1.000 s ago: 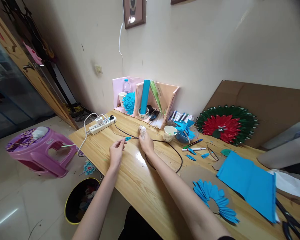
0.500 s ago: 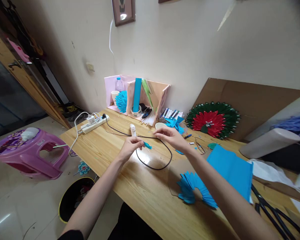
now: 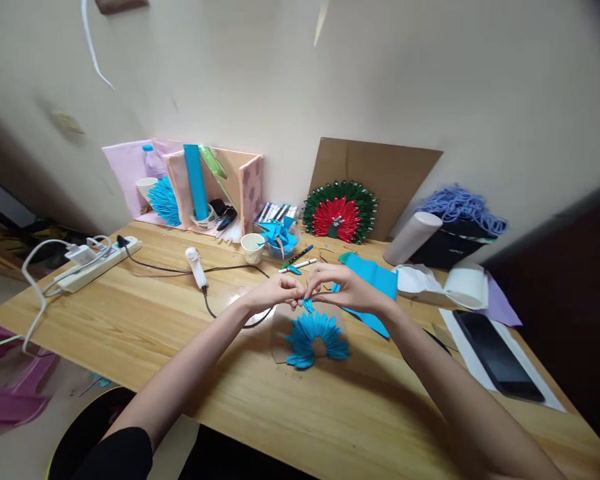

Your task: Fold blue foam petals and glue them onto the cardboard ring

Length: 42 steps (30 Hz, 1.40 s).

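My left hand [image 3: 278, 293] and my right hand [image 3: 341, 288] meet at the fingertips, both closed in a pinch. Between them is a small blue paper petal [image 3: 307, 305], partly hidden by the fingers. Just below, a ring of blue paper petals [image 3: 300, 337] lies on a clear sheet, open at its near side. A white glue gun [image 3: 196, 269] with a black cord stands to the left of my left hand. Behind my right hand lies a folded blue paper sheet [image 3: 370, 277].
A white power strip [image 3: 103, 263] sits at the left edge of the wooden table [image 3: 220, 400]. A paper cup [image 3: 253, 248], a tub of blue scraps [image 3: 281, 243] and pens [image 3: 300, 256] stand behind my hands. A phone [image 3: 497, 353] lies at right; a red-green paper flower [image 3: 337, 217] leans behind.
The view has swung to the right. My left hand has brought the petal from beside the glue gun to above the petal ring, and my right hand has joined it there.
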Tool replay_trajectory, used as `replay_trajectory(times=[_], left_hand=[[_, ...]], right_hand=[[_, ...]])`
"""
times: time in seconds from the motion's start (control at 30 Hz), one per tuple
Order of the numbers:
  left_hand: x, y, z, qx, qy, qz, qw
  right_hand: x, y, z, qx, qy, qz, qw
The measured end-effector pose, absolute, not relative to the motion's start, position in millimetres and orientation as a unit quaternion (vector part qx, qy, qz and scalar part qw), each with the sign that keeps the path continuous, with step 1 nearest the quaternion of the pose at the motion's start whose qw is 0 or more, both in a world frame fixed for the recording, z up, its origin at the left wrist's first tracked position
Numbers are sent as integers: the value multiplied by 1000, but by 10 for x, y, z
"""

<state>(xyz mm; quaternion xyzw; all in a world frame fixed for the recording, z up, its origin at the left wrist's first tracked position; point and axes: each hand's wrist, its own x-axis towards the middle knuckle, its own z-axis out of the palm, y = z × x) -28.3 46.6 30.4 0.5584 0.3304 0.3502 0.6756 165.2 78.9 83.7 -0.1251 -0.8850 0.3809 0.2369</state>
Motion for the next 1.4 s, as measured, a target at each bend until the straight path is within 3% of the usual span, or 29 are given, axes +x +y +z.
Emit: replay_trajectory(times=[0.13,0.3,0.43,0.6,0.83,1.13,1.4], left_hand=[[-263,467,293,551,426,337,633],[-566,177,155,494,633,368,468],[-664,-61,40,423,636,296,573],[-528,-38,-32,395,615,312,607],[-449,-160,76,426,662,317,529],[-395,-229,110,417,580,331,617],[-485,56,25,439,622,410,501]], right_hand=[[1874,776,717,-180,-846,418,279],[2301,641,325,-364,-691,559,279],[2490,451,-9,-404,-550,695,226],[2429,388,-148,-413,-419,765,264],[2500,374,-172,-434,-446,721,305],[2553,323,-180,-450,-436,711,319],[2436,450,-68,-436,-501,668,336]])
